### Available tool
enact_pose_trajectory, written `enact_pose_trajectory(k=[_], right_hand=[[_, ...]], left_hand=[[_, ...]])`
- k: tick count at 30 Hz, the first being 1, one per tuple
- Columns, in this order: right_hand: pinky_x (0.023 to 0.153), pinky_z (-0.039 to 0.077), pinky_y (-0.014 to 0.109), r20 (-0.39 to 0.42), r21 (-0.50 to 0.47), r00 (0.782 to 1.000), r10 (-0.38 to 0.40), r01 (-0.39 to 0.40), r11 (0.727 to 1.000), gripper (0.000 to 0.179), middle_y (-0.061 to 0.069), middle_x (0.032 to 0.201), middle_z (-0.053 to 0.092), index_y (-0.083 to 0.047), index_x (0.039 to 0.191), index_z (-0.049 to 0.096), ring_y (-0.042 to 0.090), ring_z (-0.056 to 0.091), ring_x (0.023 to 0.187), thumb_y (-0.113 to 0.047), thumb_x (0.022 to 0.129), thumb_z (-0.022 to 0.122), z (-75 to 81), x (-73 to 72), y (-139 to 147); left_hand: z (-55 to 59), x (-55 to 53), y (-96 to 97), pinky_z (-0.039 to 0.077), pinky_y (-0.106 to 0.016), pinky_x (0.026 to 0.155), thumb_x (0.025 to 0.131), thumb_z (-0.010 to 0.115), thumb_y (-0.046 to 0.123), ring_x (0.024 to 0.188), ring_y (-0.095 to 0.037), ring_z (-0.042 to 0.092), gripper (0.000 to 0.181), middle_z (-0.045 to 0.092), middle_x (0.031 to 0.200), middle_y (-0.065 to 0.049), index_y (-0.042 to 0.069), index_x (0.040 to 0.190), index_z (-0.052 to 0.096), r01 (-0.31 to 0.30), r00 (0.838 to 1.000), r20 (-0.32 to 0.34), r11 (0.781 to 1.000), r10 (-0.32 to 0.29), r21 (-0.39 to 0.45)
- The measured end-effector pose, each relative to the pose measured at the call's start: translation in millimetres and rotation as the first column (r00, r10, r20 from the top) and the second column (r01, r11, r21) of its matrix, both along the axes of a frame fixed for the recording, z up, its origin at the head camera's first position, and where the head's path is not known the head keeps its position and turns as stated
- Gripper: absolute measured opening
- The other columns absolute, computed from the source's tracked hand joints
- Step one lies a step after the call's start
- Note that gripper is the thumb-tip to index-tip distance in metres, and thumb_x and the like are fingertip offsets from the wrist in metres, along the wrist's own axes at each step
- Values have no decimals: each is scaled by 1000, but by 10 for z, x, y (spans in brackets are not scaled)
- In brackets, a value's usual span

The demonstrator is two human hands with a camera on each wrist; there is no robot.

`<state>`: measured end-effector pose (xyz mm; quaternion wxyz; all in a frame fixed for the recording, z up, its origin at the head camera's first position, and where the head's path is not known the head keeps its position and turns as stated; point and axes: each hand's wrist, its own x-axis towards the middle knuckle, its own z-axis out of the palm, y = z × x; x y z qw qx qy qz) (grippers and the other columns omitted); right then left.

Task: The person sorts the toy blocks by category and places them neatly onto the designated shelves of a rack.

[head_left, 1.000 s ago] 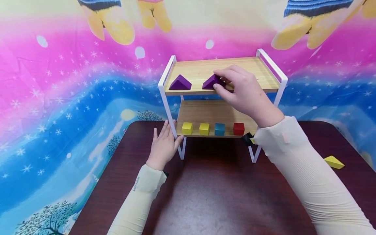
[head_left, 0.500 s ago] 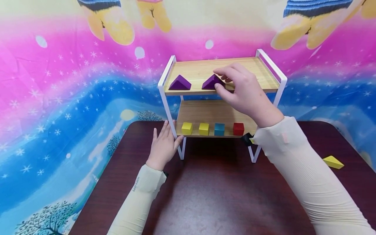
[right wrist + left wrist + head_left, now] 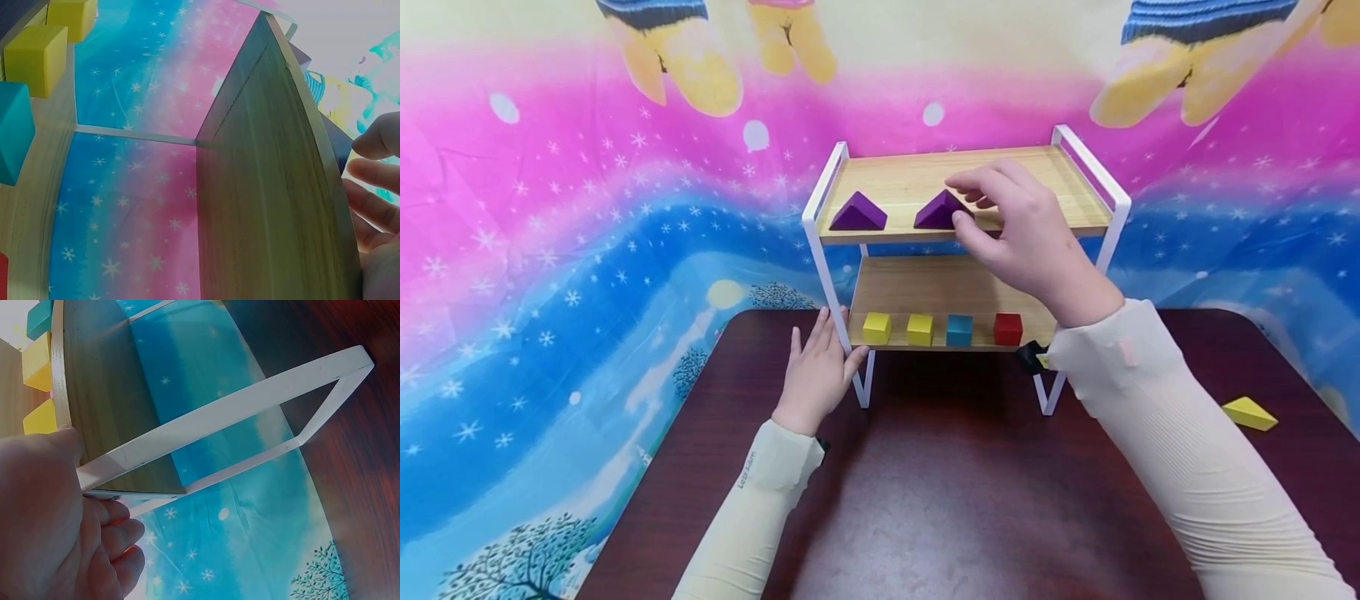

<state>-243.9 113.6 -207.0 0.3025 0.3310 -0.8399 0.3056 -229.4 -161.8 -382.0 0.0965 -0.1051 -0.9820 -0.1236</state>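
On the top board of the two-tier shelf [image 3: 1030, 171] sit two purple triangular blocks, the left one [image 3: 858, 213] apart from the right one [image 3: 938, 212]. My right hand [image 3: 1018, 225] is beside the right block, its fingers loosely bent and holding nothing. The thumb tip overlaps that block's edge in the head view; whether it touches cannot be told. My left hand [image 3: 816, 371] holds the shelf by its front left post, thumb at the lower board's corner and fingers along the outer side, as the left wrist view also shows.
Along the lower board's front edge stand two yellow cubes, left [image 3: 877, 328] and right [image 3: 921, 329], a blue cube [image 3: 959, 330] and a red cube [image 3: 1008, 329]. A yellow triangular block [image 3: 1251, 413] lies on the dark table [image 3: 940, 500] at right. A printed cloth [image 3: 647, 192] hangs behind.
My right thumb and fingers have let go of the right purple block and moved slightly right. The block stays in place. My left hand has not visibly moved.
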Motion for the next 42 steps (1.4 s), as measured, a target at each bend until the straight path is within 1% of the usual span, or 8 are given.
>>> enact_pose_trajectory(k=[7, 16, 20, 24, 29, 33, 39, 42], right_hand=[[93, 56, 47, -17, -17, 1000, 13, -13, 1000, 38, 12, 121, 64, -6, 131, 65, 24, 62, 108, -9, 94, 70, -11, 68, 41], [95, 55, 46, -84, -26, 995, 50, -52, 998, 39, 12, 120, 65, -5, 129, 68, 22, 62, 109, -5, 91, 74, -39, 153, 89], [94, 55, 44, -106, -18, 993, 43, -45, 999, 43, 11, 122, 65, -6, 131, 66, 21, 61, 112, -5, 89, 75, -61, 214, 121], [97, 53, 34, -135, -16, 991, 24, -26, 1000, 47, 12, 124, 65, -6, 133, 65, 24, 62, 112, -4, 88, 76, -88, 284, 172], [95, 46, 18, -187, -40, 982, 39, -47, 998, 49, 13, 122, 66, -5, 130, 66, 27, 63, 106, 0, 83, 78, -132, 337, 241], [94, 44, 17, -200, -46, 979, 37, -47, 998, 48, 14, 121, 66, -4, 129, 67, 27, 62, 103, 0, 82, 78, -163, 364, 284], [98, 43, 17, -215, -44, 977, 13, -23, 999, 46, 15, 120, 66, -4, 128, 68, 29, 61, 109, -3, 83, 77, -205, 432, 340], [100, 42, 17, -234, -64, 972, 9, -24, 998, 43, 16, 120, 67, -3, 126, 69, 30, 62, 110, -7, 84, 75, -234, 478, 371]], left_hand=[[-1, -11, -4, 1, -59, 122, 107, 39, 51, 156, -25, 11, 72, 21, 167, -8, 10, 163, 19, 3, 1000, -2, 1000, -3, -9], [-2, -17, -2, 1, -59, 122, 107, 39, 51, 156, -25, 11, 72, 21, 167, -8, 10, 162, 20, 2, 1000, -5, 1000, -2, -12], [-4, -12, 4, 2, -60, 122, 107, 40, 51, 156, -24, 10, 72, 22, 167, -8, 9, 162, 22, 2, 1000, -11, 1000, -2, -9], [0, -6, 8, 2, -60, 122, 107, 41, 51, 156, -24, 11, 71, 22, 166, -8, 9, 162, 23, 2, 1000, -13, 1000, -2, -9], [8, 3, 6, 3, -60, 122, 107, 40, 51, 156, -25, 12, 72, 22, 166, -8, 9, 162, 22, 0, 1000, -17, 1000, 0, -19], [16, 10, 2, 3, -60, 122, 107, 41, 51, 156, -24, 12, 72, 23, 166, -8, 9, 162, 22, 0, 1000, -20, 1000, -1, -17], [17, 23, 3, 4, -61, 121, 107, 43, 50, 155, -26, 15, 71, 24, 166, -9, 8, 162, 24, 4, 1000, -20, 1000, -4, -10], [16, 24, 7, 4, -61, 121, 107, 43, 50, 155, -26, 15, 72, 24, 166, -9, 8, 161, 24, 4, 1000, -20, 1000, -5, -11]])
